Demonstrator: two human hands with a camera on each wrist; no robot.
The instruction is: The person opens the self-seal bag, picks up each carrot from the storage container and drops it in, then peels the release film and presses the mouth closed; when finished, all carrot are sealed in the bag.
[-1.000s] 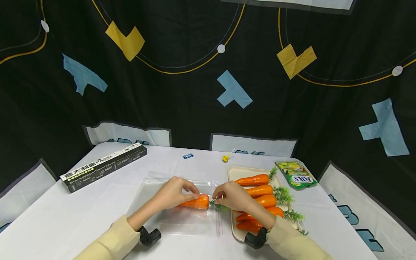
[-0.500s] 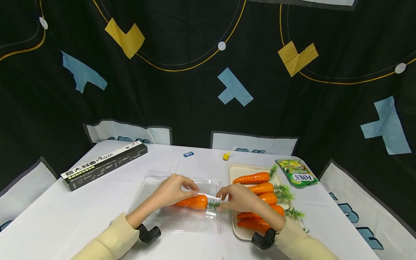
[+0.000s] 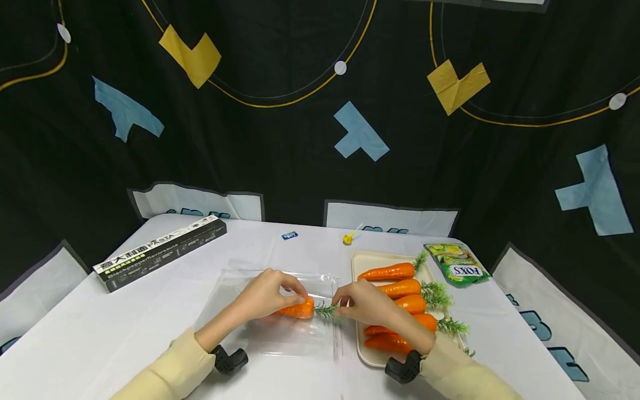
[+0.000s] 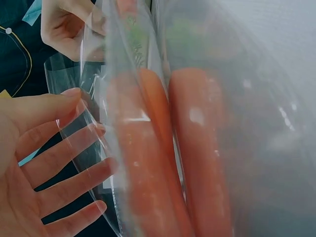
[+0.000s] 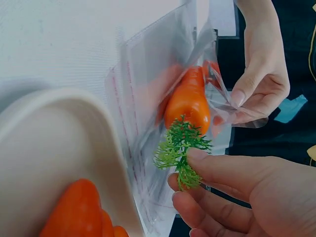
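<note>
A clear plastic bag (image 3: 270, 341) lies at the middle of the table with its mouth to the right. My left hand (image 3: 270, 294) pinches the upper layer of the bag's mouth between thumb and index finger; its other fingers (image 4: 74, 158) spread against the film. An orange carrot (image 5: 187, 108) with green leaves lies most of the way inside the mouth, top end outward. At the leaves (image 5: 180, 148), my right hand (image 5: 237, 192) pinches with thumb and fingertips. Seen from the left wrist, carrot shapes (image 4: 197, 148) show blurred through the film.
Right of the bag is a cream tray (image 3: 362, 261) with several carrots (image 3: 387, 272), leaves pointing right. Beyond it lies a green FOX'S packet (image 3: 457, 265). A black pasta box (image 3: 160, 254) is at the left. A small blue packet (image 3: 289, 235) and a yellow item (image 3: 348, 239) lie behind.
The carrot has shifted slightly left, deeper into the bag. My right hand drew back with loosened fingers half a second ago and now pinches the leaf tips. My left hand keeps its place.
</note>
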